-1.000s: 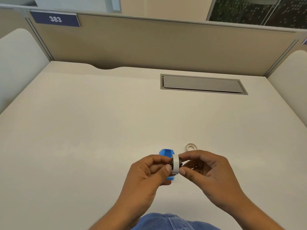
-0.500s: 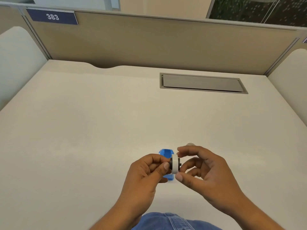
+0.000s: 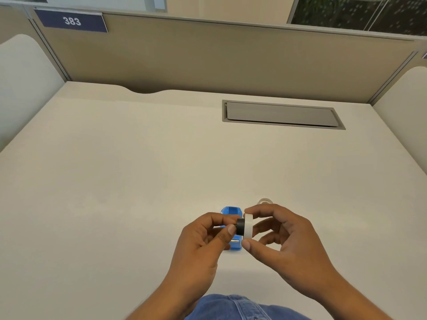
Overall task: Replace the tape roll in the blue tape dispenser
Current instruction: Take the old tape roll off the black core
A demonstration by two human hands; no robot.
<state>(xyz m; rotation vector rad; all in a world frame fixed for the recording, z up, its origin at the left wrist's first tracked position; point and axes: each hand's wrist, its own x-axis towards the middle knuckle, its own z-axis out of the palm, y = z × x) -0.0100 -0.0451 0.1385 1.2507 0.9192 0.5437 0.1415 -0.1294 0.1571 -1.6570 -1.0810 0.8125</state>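
2 bare hands meet above the near middle of a pale desk point(image 3: 138, 181). Far left, on the partition point(image 3: 208, 56), 1 dark blue plate point(image 3: 72, 21) carries the white numerals "383". The left hand point(image 3: 203, 241) is closed, thumb and forefinger pinching 1 black hub point(image 3: 240, 227), a short dark cylinder held with its axis running left to right. Behind and below these fingers, 1 blue tape dispenser point(image 3: 231, 212) rests on the desk, small, glossy and rounded at its far end; its middle is hidden by the left hand, and a bit of grey metal shows near its lower end. Touching the hub on its right side is 1 white tape roll point(image 3: 248, 226), a narrow ring seen edge-on; whether it sits partly on the hub cannot be told. The right hand point(image 3: 284, 245) grips this roll, forefinger on its top edge and thumb at its bottom edge, other fingers curled loosely. Just beyond the right forefinger, 1 pale, nearly clear ring point(image 3: 265, 201) lies flat on the desk. Farther right and back, 1 grey rectangular hatch point(image 3: 282, 114) is set into the desk. Blue denim point(image 3: 231, 308) shows at the bottom edge.
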